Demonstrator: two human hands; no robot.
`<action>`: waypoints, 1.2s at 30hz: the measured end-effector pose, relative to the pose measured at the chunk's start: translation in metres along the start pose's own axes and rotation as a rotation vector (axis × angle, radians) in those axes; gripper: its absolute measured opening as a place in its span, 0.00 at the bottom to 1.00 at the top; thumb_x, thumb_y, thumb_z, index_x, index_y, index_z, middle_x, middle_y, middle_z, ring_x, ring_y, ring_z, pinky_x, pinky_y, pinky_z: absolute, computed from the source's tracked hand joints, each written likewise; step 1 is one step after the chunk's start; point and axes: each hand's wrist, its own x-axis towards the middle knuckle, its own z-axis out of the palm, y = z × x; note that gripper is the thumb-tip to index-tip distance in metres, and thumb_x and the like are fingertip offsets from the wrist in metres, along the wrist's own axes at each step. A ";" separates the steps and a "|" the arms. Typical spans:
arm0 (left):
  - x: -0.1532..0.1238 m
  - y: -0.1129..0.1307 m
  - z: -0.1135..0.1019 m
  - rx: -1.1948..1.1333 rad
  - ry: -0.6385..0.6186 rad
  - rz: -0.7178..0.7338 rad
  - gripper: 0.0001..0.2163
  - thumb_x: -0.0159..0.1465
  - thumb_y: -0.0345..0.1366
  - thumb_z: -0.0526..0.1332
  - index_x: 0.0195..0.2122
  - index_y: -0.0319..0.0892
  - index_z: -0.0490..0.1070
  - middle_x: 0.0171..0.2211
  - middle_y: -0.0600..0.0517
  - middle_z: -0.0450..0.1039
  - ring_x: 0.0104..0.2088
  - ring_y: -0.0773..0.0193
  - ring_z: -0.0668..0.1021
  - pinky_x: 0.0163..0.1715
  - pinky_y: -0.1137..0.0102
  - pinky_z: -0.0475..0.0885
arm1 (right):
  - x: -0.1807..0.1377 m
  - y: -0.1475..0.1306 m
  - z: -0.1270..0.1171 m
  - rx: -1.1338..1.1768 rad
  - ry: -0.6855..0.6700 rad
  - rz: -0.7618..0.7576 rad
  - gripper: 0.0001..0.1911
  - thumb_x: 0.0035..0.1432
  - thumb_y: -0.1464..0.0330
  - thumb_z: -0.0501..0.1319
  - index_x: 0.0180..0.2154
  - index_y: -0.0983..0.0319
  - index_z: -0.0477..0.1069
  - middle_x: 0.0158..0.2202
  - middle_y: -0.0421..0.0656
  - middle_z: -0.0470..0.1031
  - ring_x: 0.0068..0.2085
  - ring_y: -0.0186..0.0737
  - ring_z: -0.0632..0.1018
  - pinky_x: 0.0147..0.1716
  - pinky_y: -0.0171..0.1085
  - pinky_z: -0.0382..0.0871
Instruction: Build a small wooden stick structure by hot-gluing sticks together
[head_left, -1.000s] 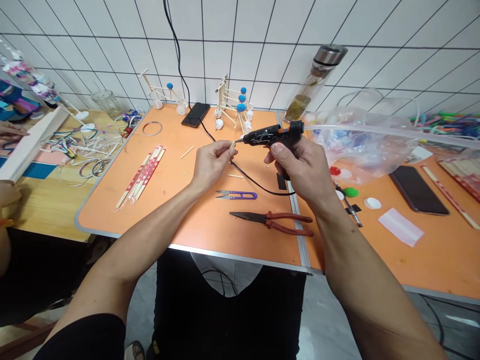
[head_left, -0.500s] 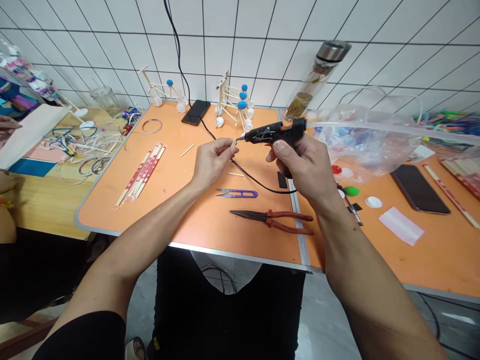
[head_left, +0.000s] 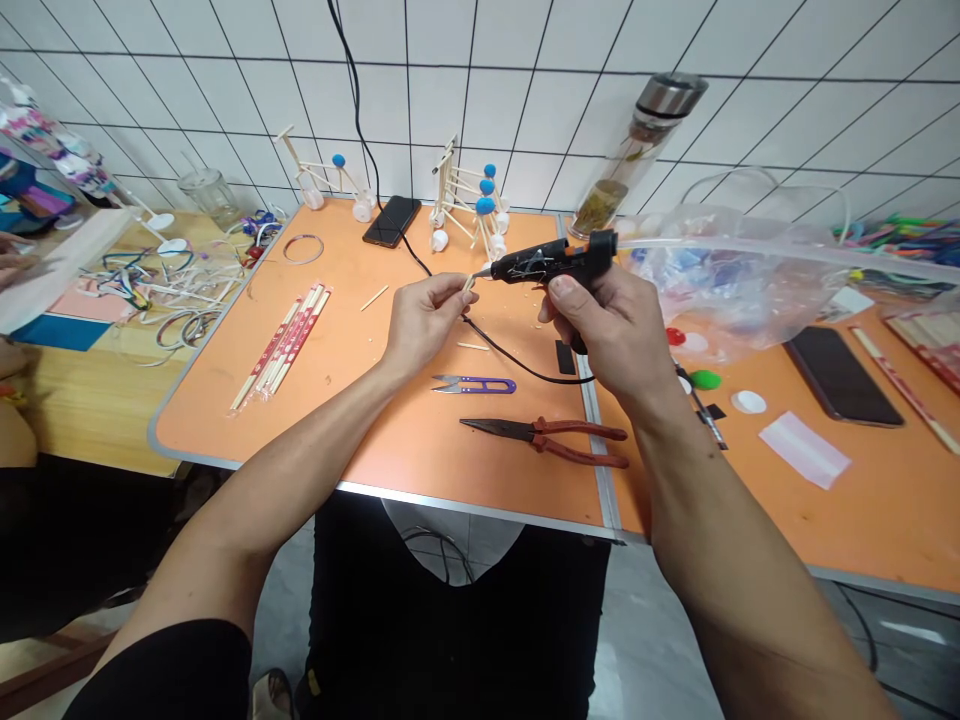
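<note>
My right hand (head_left: 611, 325) grips a black hot glue gun (head_left: 551, 261) with a long clear glue stick (head_left: 757, 252) trailing to the right. Its nozzle points left at a small wooden stick piece (head_left: 467, 283) pinched between the fingers of my left hand (head_left: 424, 318). Both hands hover above the orange table (head_left: 390, 430). The gun's black cord (head_left: 502, 355) runs under my hands and up the wall.
Purple thread snips (head_left: 475, 384) and red-handled pliers (head_left: 551, 440) lie below my hands. Packed chopsticks (head_left: 283, 346) lie left. Stick models with blue balls (head_left: 469, 205), a phone (head_left: 392, 220), a bottle (head_left: 636, 155), a plastic bag (head_left: 731, 280) and a second phone (head_left: 842, 375) surround. Another person's hand (head_left: 11, 265) is far left.
Both hands have drifted slightly up and right with the glue gun and stick; the nozzle stays at the stick's tip. The person at far left moved the white board.
</note>
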 end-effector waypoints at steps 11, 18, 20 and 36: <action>0.000 -0.002 -0.001 -0.011 -0.011 -0.001 0.10 0.68 0.44 0.79 0.43 0.44 0.89 0.39 0.47 0.90 0.39 0.59 0.88 0.44 0.66 0.83 | 0.001 0.006 0.001 0.012 0.009 -0.003 0.31 0.70 0.34 0.67 0.35 0.53 0.74 0.25 0.40 0.72 0.26 0.42 0.72 0.25 0.43 0.65; 0.001 0.000 0.000 -0.003 0.004 -0.025 0.09 0.68 0.43 0.80 0.42 0.45 0.89 0.38 0.48 0.89 0.38 0.59 0.87 0.44 0.66 0.83 | 0.000 0.003 0.000 0.002 0.014 0.009 0.30 0.72 0.36 0.67 0.33 0.53 0.74 0.25 0.41 0.71 0.26 0.42 0.72 0.25 0.43 0.65; 0.000 0.000 0.000 -0.008 0.002 -0.017 0.10 0.68 0.44 0.80 0.42 0.44 0.89 0.39 0.47 0.90 0.39 0.59 0.88 0.44 0.65 0.83 | 0.000 0.000 0.000 0.006 0.012 0.005 0.30 0.71 0.35 0.67 0.33 0.54 0.75 0.24 0.41 0.71 0.26 0.42 0.72 0.26 0.43 0.65; 0.001 -0.004 -0.002 -0.008 -0.021 0.043 0.15 0.67 0.51 0.80 0.43 0.45 0.89 0.40 0.47 0.90 0.39 0.59 0.88 0.44 0.65 0.83 | 0.001 0.004 0.002 0.049 0.015 -0.018 0.31 0.70 0.36 0.69 0.32 0.54 0.73 0.26 0.40 0.72 0.26 0.39 0.70 0.24 0.41 0.62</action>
